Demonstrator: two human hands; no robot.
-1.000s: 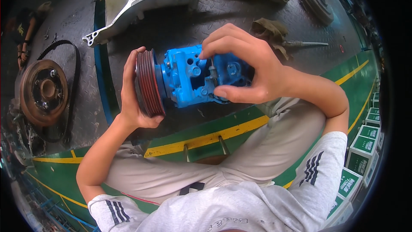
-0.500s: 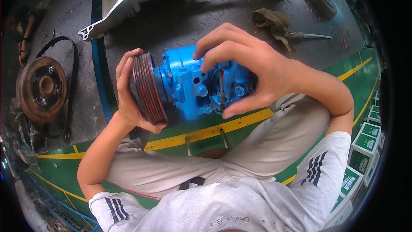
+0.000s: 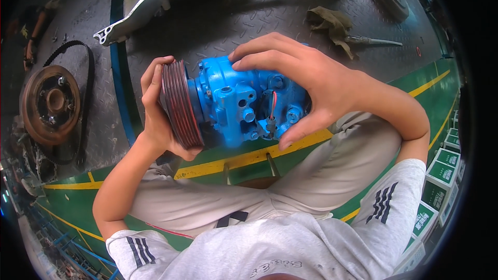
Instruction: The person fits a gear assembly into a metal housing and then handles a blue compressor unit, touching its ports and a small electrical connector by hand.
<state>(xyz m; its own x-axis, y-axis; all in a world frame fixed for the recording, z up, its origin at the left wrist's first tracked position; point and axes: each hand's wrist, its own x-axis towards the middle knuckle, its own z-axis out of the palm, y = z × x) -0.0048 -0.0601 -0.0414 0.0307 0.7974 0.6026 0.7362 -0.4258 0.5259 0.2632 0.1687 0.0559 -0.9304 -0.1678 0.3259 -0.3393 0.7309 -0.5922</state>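
Blue compressor-like unit rolls at the counter's near edge, its red-wired connector swinging round to four o'clock and better exposing that side. The left hand grasps the grooved pulley at nine; the right hand clasps the opposite end at three.

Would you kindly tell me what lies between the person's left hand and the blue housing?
In the head view, the grooved pulley lies between the left hand and the blue housing.
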